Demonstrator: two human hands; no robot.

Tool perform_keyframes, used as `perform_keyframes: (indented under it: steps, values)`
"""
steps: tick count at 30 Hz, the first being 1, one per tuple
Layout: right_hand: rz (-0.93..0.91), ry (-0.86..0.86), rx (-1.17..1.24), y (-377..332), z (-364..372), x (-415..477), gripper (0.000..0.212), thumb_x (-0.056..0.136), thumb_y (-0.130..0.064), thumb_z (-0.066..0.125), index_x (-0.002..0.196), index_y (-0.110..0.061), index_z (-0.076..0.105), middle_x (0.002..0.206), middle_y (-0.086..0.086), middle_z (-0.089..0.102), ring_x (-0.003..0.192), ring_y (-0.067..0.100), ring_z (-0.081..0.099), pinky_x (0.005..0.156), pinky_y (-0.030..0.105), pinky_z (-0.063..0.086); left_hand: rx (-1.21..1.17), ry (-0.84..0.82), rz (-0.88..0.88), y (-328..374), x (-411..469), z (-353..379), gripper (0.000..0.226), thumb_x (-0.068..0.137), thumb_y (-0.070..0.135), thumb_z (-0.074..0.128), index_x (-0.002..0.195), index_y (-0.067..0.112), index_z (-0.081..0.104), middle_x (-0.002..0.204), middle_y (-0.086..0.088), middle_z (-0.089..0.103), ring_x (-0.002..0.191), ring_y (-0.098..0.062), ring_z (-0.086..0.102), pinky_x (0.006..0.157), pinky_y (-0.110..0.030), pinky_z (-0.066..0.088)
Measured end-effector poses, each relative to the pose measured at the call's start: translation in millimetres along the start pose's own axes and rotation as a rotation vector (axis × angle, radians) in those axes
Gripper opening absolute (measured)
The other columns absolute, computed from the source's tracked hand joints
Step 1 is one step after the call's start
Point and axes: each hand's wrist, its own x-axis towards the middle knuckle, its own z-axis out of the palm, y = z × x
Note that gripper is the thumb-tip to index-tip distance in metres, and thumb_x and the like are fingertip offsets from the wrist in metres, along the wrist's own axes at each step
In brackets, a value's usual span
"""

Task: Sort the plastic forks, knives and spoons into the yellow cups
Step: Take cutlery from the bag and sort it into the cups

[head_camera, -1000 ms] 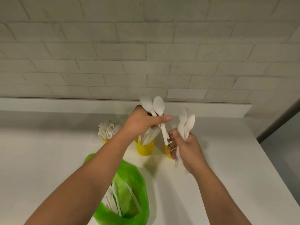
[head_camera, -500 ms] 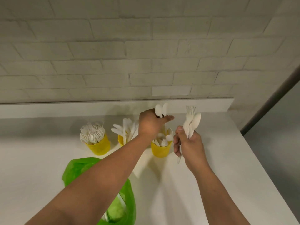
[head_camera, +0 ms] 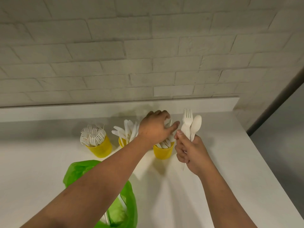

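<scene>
Three yellow cups stand in a row on the white worktop (head_camera: pixel 230 162). The left cup (head_camera: pixel 101 148) holds forks (head_camera: pixel 92 135), the middle cup (head_camera: pixel 122 142) holds knives (head_camera: pixel 128 130), and the right cup (head_camera: pixel 162 153) holds spoons (head_camera: pixel 164 144). The left hand (head_camera: pixel 154 129) curls over the spoon bowls at the right cup's mouth; I cannot tell whether it grips any. The right hand (head_camera: pixel 190 150), just beside that cup, grips a fork (head_camera: pixel 187 117) and a spoon (head_camera: pixel 196 124) upright. A green plastic bag (head_camera: pixel 79 170) lies nearer.
</scene>
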Motion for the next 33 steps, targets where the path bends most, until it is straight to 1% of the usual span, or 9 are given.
perform_keyframes:
  steps: [3, 5, 7, 10, 13, 16, 21, 26, 33]
  values:
    - [0.058, -0.07, 0.073, -1.9, -0.6, -2.1, 0.022, 0.101, -0.028, 0.057, 0.094, -0.007, 0.055, 0.061, 0.003, 0.021, 0.04, 0.01, 0.019, 0.042, 0.019, 0.019, 0.102, -0.005, 0.189, 1.0, 0.2, 4.4, 0.052, 0.101, 0.055, 0.032, 0.14, 0.03, 0.055, 0.128, 0.002, 0.069, 0.122, -0.025, 0.055, 0.096, -0.04, 0.046]
    - [0.087, -0.129, 0.099, -4.1, -1.8, -3.9, 0.02, 0.095, -0.026, 0.063, 0.096, -0.009, 0.055, 0.063, 0.004, 0.019, 0.04, 0.009, 0.019, 0.04, 0.018, 0.02, 0.164, -0.165, 0.249, -1.7, 0.2, 5.7, 0.043, 0.105, 0.044, 0.026, 0.121, 0.029, 0.063, 0.11, -0.001, 0.073, 0.123, -0.025, 0.057, 0.101, -0.042, 0.04]
    - [0.102, -0.167, 0.11, -5.2, -4.2, -4.3, 0.02, 0.091, -0.024, 0.069, 0.093, -0.009, 0.055, 0.063, 0.005, 0.019, 0.04, 0.009, 0.02, 0.04, 0.017, 0.021, 0.08, -0.171, 0.21, 0.1, -4.5, 3.5, 0.05, 0.103, 0.04, 0.017, 0.106, 0.024, 0.064, 0.097, -0.002, 0.074, 0.119, -0.027, 0.062, 0.101, -0.042, 0.041]
    - [0.12, -0.17, 0.117, -4.8, -6.5, -3.1, 0.018, 0.087, -0.023, 0.066, 0.092, -0.009, 0.055, 0.062, 0.005, 0.022, 0.04, 0.01, 0.02, 0.041, 0.017, 0.022, -0.603, -0.037, -0.092, 12.9, -11.8, -15.6, 0.05, 0.105, 0.039, 0.029, 0.124, 0.018, 0.07, 0.12, 0.0, 0.074, 0.118, -0.016, 0.064, 0.102, -0.031, 0.046]
    - [0.167, -0.169, 0.088, -2.6, -4.3, -0.8, 0.027, 0.08, -0.025, 0.069, 0.097, -0.009, 0.055, 0.062, 0.006, 0.024, 0.039, 0.011, 0.02, 0.041, 0.018, 0.02, -1.131, -0.183, -0.233, 25.5, -15.6, -35.4, 0.034, 0.099, 0.045, 0.056, 0.118, 0.025, 0.076, 0.11, 0.006, 0.078, 0.097, -0.007, 0.07, 0.091, -0.028, 0.05]
    - [0.176, -0.225, 0.104, -0.9, 0.5, -0.1, 0.027, 0.084, -0.029, 0.066, 0.099, -0.008, 0.059, 0.062, 0.007, 0.03, 0.038, 0.013, 0.023, 0.043, 0.02, 0.02, -1.103, -0.141, -0.233, 24.2, -17.8, -41.7, 0.02, 0.092, 0.026, 0.076, 0.112, 0.024, 0.078, 0.091, 0.002, 0.078, 0.076, -0.007, 0.067, 0.076, -0.027, 0.051]
    - [0.107, -0.26, 0.055, 2.6, 1.9, -4.2, 0.044, 0.102, -0.044, 0.047, 0.12, -0.005, 0.059, 0.068, 0.008, 0.044, 0.04, 0.015, 0.03, 0.043, 0.021, 0.026, -1.108, -0.067, -0.291, 15.8, -15.5, -56.3, 0.013, 0.089, 0.017, 0.078, 0.095, 0.028, 0.079, 0.087, 0.003, 0.079, 0.071, -0.007, 0.068, 0.065, -0.02, 0.049]
    - [0.124, -0.157, 0.001, 7.3, 5.4, -8.4, 0.056, 0.103, -0.055, 0.042, 0.12, -0.006, 0.062, 0.072, 0.01, 0.051, 0.04, 0.014, 0.026, 0.042, 0.022, 0.021, -1.221, 0.077, -0.382, 1.9, -14.4, -74.5, 0.022, 0.09, 0.008, 0.077, 0.112, 0.012, 0.076, 0.093, -0.005, 0.076, 0.072, -0.015, 0.068, 0.066, -0.024, 0.055]
    - [0.104, -0.012, 0.121, -11.7, 12.8, 4.3, 0.021, 0.101, -0.032, 0.039, 0.092, -0.015, 0.048, 0.066, 0.005, 0.033, 0.037, 0.009, 0.022, 0.037, 0.013, 0.018, -1.173, 0.325, -0.292, -29.4, -25.5, -117.8, 0.026, 0.091, 0.001, 0.073, 0.112, 0.017, 0.074, 0.09, 0.002, 0.078, 0.079, -0.009, 0.073, 0.068, -0.023, 0.059]
